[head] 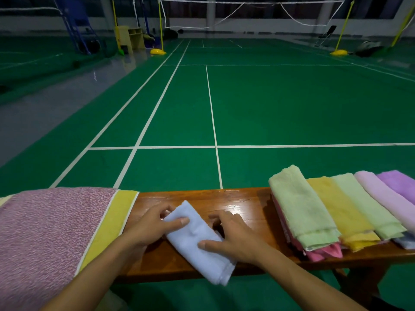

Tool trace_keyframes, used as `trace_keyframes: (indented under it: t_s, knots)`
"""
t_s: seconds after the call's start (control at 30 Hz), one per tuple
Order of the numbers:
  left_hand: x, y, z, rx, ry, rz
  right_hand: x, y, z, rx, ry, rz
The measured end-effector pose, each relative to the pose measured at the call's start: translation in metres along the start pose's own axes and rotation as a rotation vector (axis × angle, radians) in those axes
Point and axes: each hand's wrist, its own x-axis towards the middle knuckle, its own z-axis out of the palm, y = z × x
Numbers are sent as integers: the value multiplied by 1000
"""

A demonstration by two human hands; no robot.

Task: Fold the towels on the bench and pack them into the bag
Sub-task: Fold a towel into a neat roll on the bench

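Note:
A pale blue towel (197, 243), folded into a narrow strip, lies slanted across the wooden bench (235, 203), its near end hanging over the front edge. My left hand (148, 225) grips its far left edge, thumb on top and fingers curled behind. My right hand (233, 236) holds its right side, thumb pressing on the cloth, fingers curled on the bench beside it. A pink woven bag with a yellow band (51, 234) lies at the left end of the bench. At the right, folded towels overlap in a row: green (301, 207), yellow (343, 212), light green (368, 205), pink (386, 196), purple (402, 182).
A pink towel (323, 252) sticks out from under the green one. Beyond the bench stretches a green badminton court with white lines (213, 122), a net (247, 12) and yellow posts at the far end. The bench leg (363, 286) stands at the lower right.

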Motion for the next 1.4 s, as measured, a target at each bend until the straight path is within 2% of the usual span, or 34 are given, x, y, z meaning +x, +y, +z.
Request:
trace_keyframes:
  t_s: [0.1, 0.2, 0.4, 0.67, 0.8, 0.97, 1.03, 1.1, 1.17, 1.23, 1.3, 1.4]
  knots:
    - [-6, 26, -1, -131, -61, 126, 1, -8, -1, 356, -82, -15]
    - [-10, 46, 4, -183, -6, 133, -4, -15, -6, 485, -79, -41]
    - [-8, 76, 21, -257, 131, 105, -24, -11, -37, 489, 79, -134]
    - [4, 117, 82, -475, 172, 56, -78, 18, -90, 346, 212, -245]
    - [14, 154, 129, -713, 86, 85, -105, 41, -126, 394, 325, -178]
    - [20, 200, 190, -884, -140, 309, -142, 89, -171, 540, 578, -104]
    - [28, 207, 211, -673, -77, 400, -148, 107, -184, 566, 658, -72]
    - [39, 198, 231, -187, 97, 486, -145, 132, -189, 424, 667, 14]
    - [47, 178, 252, 313, 86, 552, -134, 160, -187, 147, 531, 184]
    - [52, 161, 272, 649, 42, 605, -126, 176, -180, -70, 373, 357]
    - [54, 157, 283, 773, 58, 620, -124, 177, -177, -133, 331, 394]
    - [54, 161, 285, 776, 64, 627, -127, 173, -180, -204, 339, 367]
